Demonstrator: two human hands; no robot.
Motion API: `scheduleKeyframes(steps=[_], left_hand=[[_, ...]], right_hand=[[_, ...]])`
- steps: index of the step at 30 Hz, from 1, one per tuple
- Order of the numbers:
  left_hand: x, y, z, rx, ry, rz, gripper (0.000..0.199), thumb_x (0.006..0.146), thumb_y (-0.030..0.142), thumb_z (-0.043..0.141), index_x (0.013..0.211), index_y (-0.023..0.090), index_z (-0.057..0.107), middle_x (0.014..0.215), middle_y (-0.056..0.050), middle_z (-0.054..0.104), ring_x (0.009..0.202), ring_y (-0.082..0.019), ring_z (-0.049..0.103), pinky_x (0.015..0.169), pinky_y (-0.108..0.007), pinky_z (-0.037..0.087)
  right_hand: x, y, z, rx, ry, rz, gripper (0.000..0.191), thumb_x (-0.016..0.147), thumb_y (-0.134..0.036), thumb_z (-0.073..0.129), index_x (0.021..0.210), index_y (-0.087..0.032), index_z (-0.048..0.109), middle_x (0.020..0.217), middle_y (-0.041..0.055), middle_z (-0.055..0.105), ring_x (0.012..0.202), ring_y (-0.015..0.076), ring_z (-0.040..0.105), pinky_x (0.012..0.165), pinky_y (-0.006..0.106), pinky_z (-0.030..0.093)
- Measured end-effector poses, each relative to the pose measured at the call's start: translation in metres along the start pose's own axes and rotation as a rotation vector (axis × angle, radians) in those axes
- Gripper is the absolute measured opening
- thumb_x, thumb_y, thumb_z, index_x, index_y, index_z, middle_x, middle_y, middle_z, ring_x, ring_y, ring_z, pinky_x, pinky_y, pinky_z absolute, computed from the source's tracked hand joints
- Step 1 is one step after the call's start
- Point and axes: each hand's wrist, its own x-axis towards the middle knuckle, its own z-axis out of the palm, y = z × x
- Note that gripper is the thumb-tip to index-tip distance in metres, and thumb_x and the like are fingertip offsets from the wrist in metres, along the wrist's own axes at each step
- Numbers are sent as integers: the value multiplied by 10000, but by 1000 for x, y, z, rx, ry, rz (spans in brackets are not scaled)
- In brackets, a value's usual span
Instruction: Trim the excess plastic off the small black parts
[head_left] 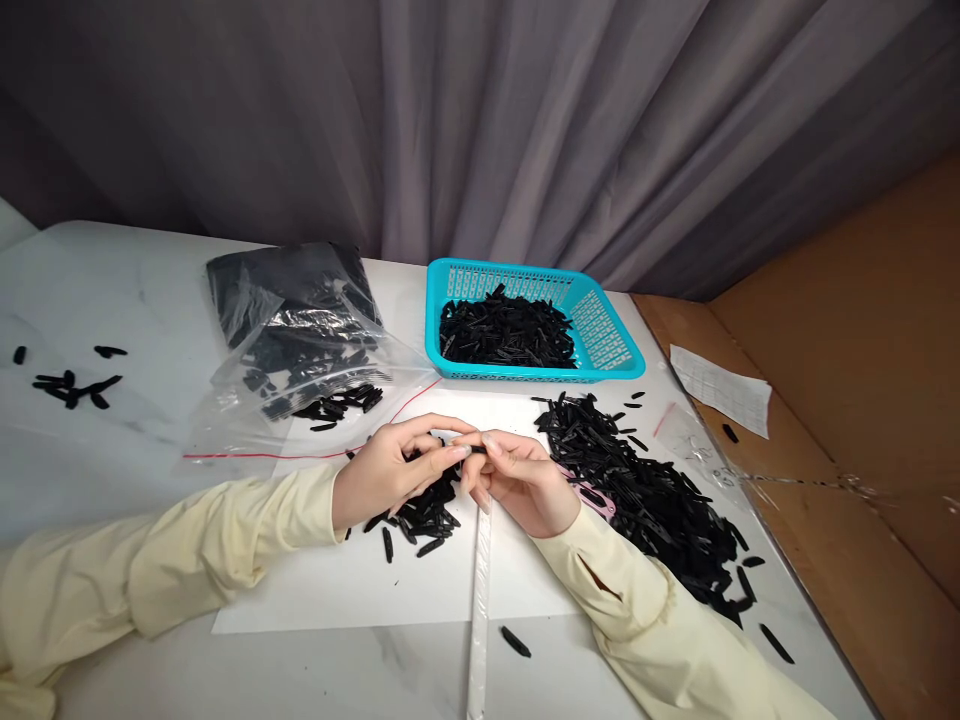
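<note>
My left hand (394, 468) and my right hand (529, 485) meet over the middle of the table, fingertips almost touching. Both pinch one small, long black piece (475, 450) between thumb and fingers; most of it is hidden. Beneath my left hand lies a small pile of similar black pieces (427, 515) on a white sheet (300, 600). A larger heap of them (645, 490) spreads to the right of my right hand. Something pink (598, 502) pokes out by my right wrist, partly covered.
A turquoise basket (536, 373) holding many black pieces stands at the back. Left of it lies a clear zip bag (300, 330) with black contents. A white strip (480, 610) runs towards me. Loose pieces (75, 388) lie far left; cardboard (847, 350) borders the right.
</note>
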Motion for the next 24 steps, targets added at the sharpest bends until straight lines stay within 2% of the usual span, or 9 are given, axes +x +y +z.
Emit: scheduleKeyframes(steps=[8,15,24], left_hand=[[0,7,1,-50,3,6,399,844,363,505,1136,95,555,416,95,373,300,-36,312,265,-116,266],[-1,6,0,-46,-20,15,429,861,342,478,1186,66,527,413,96,362,303,-37,308,272,-122,282],[0,3,-1,-47,-28,19,420,862,342,490,1206,105,520,435,95,354,318,-34,299,274,-115,290]], right_hand=[[0,3,-1,31,20,-20,229,767,-323,635,905,-148,689,728,51,706,455,99,517,469,248,350],[1,2,0,8,18,-37,219,784,-303,615,927,-150,681,722,52,701,462,94,497,445,237,329],[-1,2,-2,5,9,-28,205,777,-280,603,925,-152,667,687,49,687,467,101,487,465,243,353]])
